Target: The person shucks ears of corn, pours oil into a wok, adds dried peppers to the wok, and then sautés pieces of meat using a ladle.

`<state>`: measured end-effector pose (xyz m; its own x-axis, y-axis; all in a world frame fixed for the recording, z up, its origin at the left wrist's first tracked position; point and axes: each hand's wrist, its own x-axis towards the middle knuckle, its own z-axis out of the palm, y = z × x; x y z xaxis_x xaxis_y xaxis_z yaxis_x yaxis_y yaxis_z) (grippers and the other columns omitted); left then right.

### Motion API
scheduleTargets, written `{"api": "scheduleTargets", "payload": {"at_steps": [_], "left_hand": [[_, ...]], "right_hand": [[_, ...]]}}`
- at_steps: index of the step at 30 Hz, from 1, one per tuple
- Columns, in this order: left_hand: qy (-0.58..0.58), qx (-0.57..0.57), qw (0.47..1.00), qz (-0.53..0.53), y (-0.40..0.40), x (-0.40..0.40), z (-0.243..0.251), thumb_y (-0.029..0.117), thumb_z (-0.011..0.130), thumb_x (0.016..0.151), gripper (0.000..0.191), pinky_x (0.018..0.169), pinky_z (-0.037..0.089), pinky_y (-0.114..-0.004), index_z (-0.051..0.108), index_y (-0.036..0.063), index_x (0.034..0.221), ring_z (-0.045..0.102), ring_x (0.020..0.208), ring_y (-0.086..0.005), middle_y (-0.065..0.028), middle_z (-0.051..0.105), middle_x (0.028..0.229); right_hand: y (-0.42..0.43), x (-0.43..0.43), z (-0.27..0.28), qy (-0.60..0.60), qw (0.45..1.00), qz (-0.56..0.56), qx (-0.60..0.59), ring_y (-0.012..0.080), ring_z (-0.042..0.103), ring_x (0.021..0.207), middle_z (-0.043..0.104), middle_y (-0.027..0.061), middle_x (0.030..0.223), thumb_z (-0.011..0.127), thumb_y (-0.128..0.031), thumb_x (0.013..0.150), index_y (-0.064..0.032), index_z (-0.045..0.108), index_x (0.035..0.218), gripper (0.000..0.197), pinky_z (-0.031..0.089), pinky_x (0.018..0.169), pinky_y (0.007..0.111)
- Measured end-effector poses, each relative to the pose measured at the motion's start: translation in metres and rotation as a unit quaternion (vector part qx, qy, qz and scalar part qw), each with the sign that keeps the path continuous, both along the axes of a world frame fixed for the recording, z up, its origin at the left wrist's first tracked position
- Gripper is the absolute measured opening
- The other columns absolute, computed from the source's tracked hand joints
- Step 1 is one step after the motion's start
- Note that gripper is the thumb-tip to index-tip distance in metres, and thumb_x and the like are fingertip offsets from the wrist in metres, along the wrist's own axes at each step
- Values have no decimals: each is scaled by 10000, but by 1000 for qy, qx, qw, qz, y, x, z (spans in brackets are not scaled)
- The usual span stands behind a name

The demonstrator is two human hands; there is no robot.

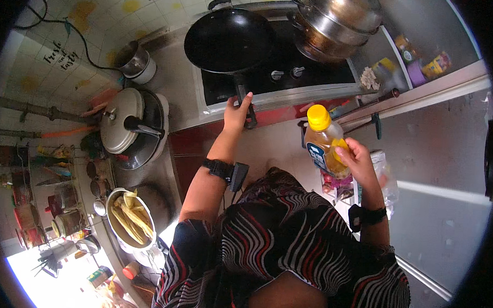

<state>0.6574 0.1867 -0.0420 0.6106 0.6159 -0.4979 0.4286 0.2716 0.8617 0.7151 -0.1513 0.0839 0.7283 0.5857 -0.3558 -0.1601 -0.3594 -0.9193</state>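
Note:
My left hand (236, 112) grips the handle of a black wok (231, 39), which sits over the left side of a black glass gas cooktop (216, 88). The wok's inside looks dark and bare. In my right hand (357, 161) is a clear plastic bottle (319, 142) with a yellow cap (318, 117) and a dark blue label. It contains some yellowish liquid, likely cooking oil. The cap is on, and the bottle tilts slightly in front of the cooktop's edge, apart from the wok.
A stacked steel steamer pot (334, 25) stands on the cooktop's right. Left on the counter are a small steel pot (131, 60), a large lidded pan (122, 119) and an oval basin (112, 214) holding yellowish husks (132, 219). A sliding door panel (440, 162) borders the right side.

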Motion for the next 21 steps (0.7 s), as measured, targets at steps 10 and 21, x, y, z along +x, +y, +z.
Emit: {"api": "scheduleTargets", "payload": {"at_steps": [10,21], "left_hand": [[-32,-29,999,-11,11,-30,6,358,678,823,353,452,413,-279,541,34,858,537,500,-137,-43,569,658],[-67,-93,992,-59,18,-86,-14,333,655,850,337,528,456,-272,534,28,925,558,563,-147,-51,572,667]], "right_hand": [[1,-4,4,8,1000,-4,7,29,517,769,580,-27,857,611,-160,911,-16,578,1001,173,429,685,196],[-5,-2,-6,-23,998,-36,38,36,502,788,570,-27,857,621,-169,905,-22,576,952,161,422,705,204]]}}
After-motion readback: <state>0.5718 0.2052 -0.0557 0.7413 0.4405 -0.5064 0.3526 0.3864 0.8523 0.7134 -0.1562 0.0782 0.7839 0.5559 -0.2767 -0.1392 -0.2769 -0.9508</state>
